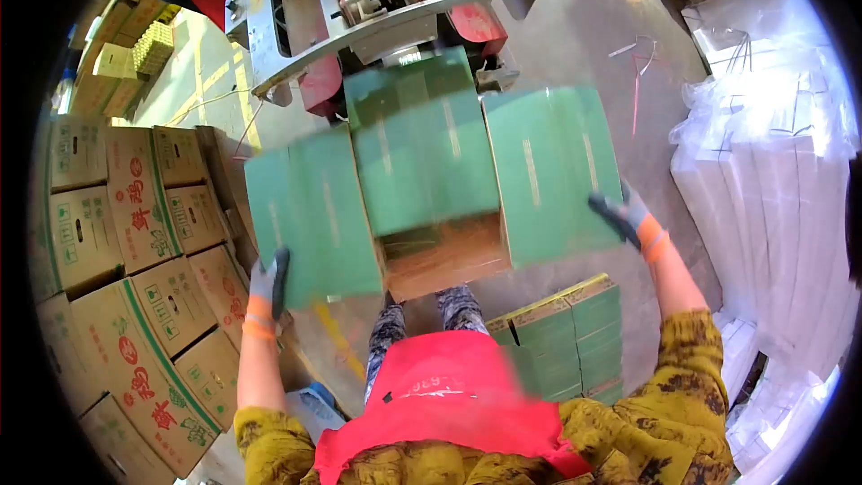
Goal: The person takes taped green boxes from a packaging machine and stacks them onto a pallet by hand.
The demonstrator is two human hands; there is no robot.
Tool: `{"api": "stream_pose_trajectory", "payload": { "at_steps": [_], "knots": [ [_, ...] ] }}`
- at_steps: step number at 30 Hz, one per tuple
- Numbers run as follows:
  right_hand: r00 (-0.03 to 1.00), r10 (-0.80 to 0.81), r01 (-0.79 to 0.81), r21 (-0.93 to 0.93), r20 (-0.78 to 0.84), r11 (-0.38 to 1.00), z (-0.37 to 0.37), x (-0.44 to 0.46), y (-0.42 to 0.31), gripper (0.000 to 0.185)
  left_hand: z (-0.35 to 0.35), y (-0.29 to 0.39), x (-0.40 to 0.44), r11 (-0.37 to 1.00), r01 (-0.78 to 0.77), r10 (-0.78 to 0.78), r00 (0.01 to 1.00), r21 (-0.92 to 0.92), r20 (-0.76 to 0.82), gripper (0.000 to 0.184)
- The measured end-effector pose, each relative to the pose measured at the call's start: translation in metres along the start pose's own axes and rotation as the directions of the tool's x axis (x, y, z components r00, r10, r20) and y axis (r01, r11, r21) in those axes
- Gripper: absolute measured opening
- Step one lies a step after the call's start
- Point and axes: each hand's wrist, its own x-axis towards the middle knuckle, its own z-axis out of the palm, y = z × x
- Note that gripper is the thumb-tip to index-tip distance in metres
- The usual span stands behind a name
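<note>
Working through the head view, I have a green cardboard carton (426, 162) between both hands, in front of the metal-framed machine (382, 22), its flaps spread and its brown inside (449, 259) showing. My left hand (268, 280) has its fingers gripping the outer edge of the left flap (310, 216); my right hand (627, 216) grips the right flap (552, 175) likewise, though part of each hold is hidden. I judge the step in hand to be steadying the carton by its flaps; the next move calls for level, even holds. Stacked green cartons (575, 346) stand nearby.
</note>
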Motion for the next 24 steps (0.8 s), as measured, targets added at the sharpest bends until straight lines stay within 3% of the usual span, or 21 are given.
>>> {"api": "stream_pose_trajectory", "payload": {
  "at_steps": [2, 4, 9, 11, 16, 17, 18, 19, 21, 23, 24],
  "knots": [
    [0.999, 0.021, -0.021, 0.009, -0.027, 1.0, -0.005, -0.038, 0.056, 0.066, -0.039, -0.076, -0.014, 1.0, -0.015, 0.015, 1.0, -0.015, -0.009, 0.044],
    [0.999, 0.018, -0.012, 0.127, -0.049, 0.992, -0.005, -0.08, 0.093, 0.067, -0.034, -0.102, -0.053, 0.995, -0.025, 0.032, 0.997, 0.098, -0.07, 0.044],
    [0.982, 0.109, -0.073, 0.222, -0.152, 0.972, -0.01, -0.082, 0.094, 0.067, -0.032, -0.09, -0.053, 0.998, -0.055, 0.055, 0.998, -0.027, 0.004, 0.046],
    [0.989, 0.01, 0.008, 0.116, -0.151, 0.993, -0.004, -0.063, 0.079, 0.06, -0.032, -0.068, -0.033, 0.999, -0.041, 0.042, 0.998, -0.011, 0.039, 0.047],
    [0.983, -0.134, 0.154, 0.163, -0.128, 0.974, 0.027, -0.064, 0.115, 0.063, -0.036, -0.063, 0.026, 0.981, -0.169, 0.154, 0.978, 0.096, 0.141, 0.05],
    [0.982, -0.094, 0.129, 0.226, -0.162, 0.965, 0.034, -0.079, 0.129, 0.065, -0.039, -0.062, 0.027, 0.979, -0.171, 0.156, 0.979, 0.11, 0.13, 0.049],
    [0.98, -0.036, 0.095, 0.301, -0.195, 0.949, 0.046, -0.101, 0.149, 0.068, -0.044, -0.062, 0.023, 0.977, -0.163, 0.146, 0.981, 0.138, 0.126, 0.049],
    [0.971, 0.023, 0.072, 0.38, -0.24, 0.922, 0.053, -0.127, 0.171, 0.072, -0.045, -0.053, 0.011, 0.935, -0.287, 0.234, 0.94, 0.206, 0.248, 0.049],
    [0.965, 0.069, 0.147, 0.739, -0.253, 0.657, 0.074, -0.177, 0.275, 0.08, -0.039, -0.046, -0.006, 0.902, -0.323, 0.214, 0.911, 0.286, 0.354, 0.047],
    [0.93, 0.113, 0.205, 0.751, -0.349, 0.628, 0.117, -0.246, 0.334, 0.081, -0.017, -0.035, -0.029, 0.849, -0.394, 0.203, 0.858, 0.351, 0.471, 0.049],
    [0.877, 0.188, 0.155, 0.63, -0.443, 0.761, 0.144, -0.267, 0.389, 0.081, -0.014, -0.033, -0.028, 0.802, -0.439, 0.202, 0.837, 0.406, 0.508, 0.052]
  ]
}}
